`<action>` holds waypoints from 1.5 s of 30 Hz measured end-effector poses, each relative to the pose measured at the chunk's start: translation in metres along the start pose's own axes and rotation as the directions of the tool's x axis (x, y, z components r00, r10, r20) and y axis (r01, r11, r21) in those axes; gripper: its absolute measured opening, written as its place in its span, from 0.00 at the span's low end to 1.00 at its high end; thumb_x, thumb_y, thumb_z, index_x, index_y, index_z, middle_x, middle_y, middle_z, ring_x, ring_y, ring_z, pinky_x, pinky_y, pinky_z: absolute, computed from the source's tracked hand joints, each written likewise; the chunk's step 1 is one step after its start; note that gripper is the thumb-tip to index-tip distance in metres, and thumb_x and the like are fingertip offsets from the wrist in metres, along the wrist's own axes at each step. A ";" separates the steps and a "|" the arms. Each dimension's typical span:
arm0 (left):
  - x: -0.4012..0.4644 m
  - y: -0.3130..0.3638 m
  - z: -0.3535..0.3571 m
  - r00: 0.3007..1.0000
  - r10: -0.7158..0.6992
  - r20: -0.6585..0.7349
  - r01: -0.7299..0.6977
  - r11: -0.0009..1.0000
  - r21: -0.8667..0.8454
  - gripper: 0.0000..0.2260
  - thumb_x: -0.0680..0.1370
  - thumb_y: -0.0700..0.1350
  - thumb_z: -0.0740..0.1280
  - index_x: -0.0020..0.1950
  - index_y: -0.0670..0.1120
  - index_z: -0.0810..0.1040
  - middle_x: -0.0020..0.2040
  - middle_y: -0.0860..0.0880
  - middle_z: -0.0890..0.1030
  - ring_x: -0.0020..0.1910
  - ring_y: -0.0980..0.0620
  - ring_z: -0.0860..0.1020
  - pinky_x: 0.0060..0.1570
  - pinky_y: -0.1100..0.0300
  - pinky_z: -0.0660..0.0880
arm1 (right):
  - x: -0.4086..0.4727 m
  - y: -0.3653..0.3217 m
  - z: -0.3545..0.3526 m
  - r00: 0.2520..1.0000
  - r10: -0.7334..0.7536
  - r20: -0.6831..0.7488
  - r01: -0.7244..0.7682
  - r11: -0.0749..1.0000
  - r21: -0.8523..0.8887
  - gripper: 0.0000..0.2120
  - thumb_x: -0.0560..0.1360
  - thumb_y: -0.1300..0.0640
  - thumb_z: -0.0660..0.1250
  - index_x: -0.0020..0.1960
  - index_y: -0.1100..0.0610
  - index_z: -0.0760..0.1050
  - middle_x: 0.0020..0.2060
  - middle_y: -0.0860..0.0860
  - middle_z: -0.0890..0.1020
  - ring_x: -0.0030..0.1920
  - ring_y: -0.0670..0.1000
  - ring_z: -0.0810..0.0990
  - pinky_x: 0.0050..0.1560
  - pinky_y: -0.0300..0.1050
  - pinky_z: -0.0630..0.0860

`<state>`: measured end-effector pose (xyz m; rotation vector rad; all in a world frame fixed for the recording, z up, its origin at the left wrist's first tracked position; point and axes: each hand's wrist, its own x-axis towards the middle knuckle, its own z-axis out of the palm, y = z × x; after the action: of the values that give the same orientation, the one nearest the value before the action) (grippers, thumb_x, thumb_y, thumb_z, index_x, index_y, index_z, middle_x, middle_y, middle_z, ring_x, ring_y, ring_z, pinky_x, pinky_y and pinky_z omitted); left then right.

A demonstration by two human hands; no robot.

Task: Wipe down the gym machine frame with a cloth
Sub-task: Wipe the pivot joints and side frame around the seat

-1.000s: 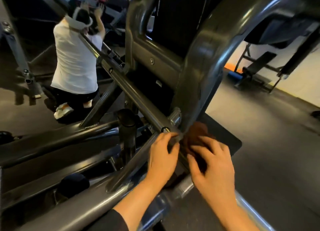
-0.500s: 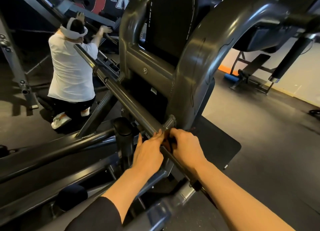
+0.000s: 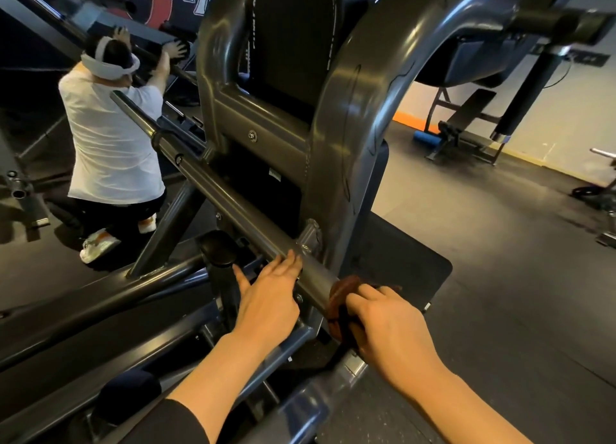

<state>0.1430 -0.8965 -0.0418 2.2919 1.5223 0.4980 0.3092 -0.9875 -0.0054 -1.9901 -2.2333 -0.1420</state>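
Two bare hands work at the near end of a long, round, grey metal bar (image 3: 213,183) that slopes from far left down to near centre across a dark grey steel gym machine frame (image 3: 346,117). Right hand (image 3: 390,327): fingers curled round a crumpled brown cloth (image 3: 343,297), which is wrapped against the lower end of the bar, just in front of the frame's broad curved upright. Left hand (image 3: 266,297): fingers straight and relaxed, fingertips resting on the bar just to the left of the cloth, gripping nothing; a dark sleeve (image 3: 173,423) covers the forearm at the near edge. A black cylindrical capped post (image 3: 218,253) stands just left of the left hand, among lower grey frame tubes (image 3: 100,297). Behind the bar, a black padded panel (image 3: 293,37) sits within the frame.

Floor: dark grey rubber gym flooring (image 3: 500,277), with a black rectangular mat (image 3: 400,263) lying at the foot of the frame, right of the cloth. At far left a second person in a white T-shirt (image 3: 110,143) and white headgear crouches with both hands on another machine. At far right, a black incline bench (image 3: 466,127) stands near a pale wall (image 3: 566,110) with an orange base strip, and a blue roller (image 3: 428,139) lies beside it.
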 end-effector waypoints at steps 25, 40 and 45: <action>-0.008 0.008 0.007 1.000 0.001 -0.007 -0.001 1.000 0.030 0.34 0.78 0.36 0.59 0.80 0.50 0.47 0.80 0.54 0.46 0.78 0.56 0.44 0.73 0.34 0.43 | 0.037 -0.036 -0.002 0.991 0.111 0.073 -0.100 0.985 -0.144 0.24 0.74 0.59 0.70 0.67 0.58 0.64 0.57 0.57 0.78 0.54 0.58 0.77 0.40 0.48 0.69; -0.037 0.055 0.041 0.912 0.405 -0.058 -0.408 0.890 -0.201 0.24 0.82 0.38 0.57 0.76 0.52 0.60 0.76 0.57 0.58 0.73 0.67 0.43 0.73 0.59 0.33 | -0.097 0.015 -0.033 0.944 0.315 0.095 -0.329 0.918 0.220 0.29 0.72 0.50 0.71 0.71 0.42 0.67 0.63 0.42 0.78 0.65 0.48 0.75 0.61 0.38 0.72; -0.040 0.056 0.038 0.921 0.388 -0.037 -0.389 0.907 -0.161 0.24 0.81 0.38 0.58 0.76 0.53 0.61 0.76 0.57 0.62 0.76 0.64 0.49 0.73 0.54 0.31 | -0.149 0.033 -0.012 0.905 0.403 0.137 -0.412 0.910 0.047 0.43 0.54 0.55 0.84 0.65 0.39 0.73 0.66 0.33 0.67 0.67 0.42 0.71 0.57 0.33 0.64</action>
<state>0.1916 -0.9573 -0.0530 2.4632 0.9762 0.7032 0.3586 -1.1315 -0.0199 -2.4277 -1.7954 0.1152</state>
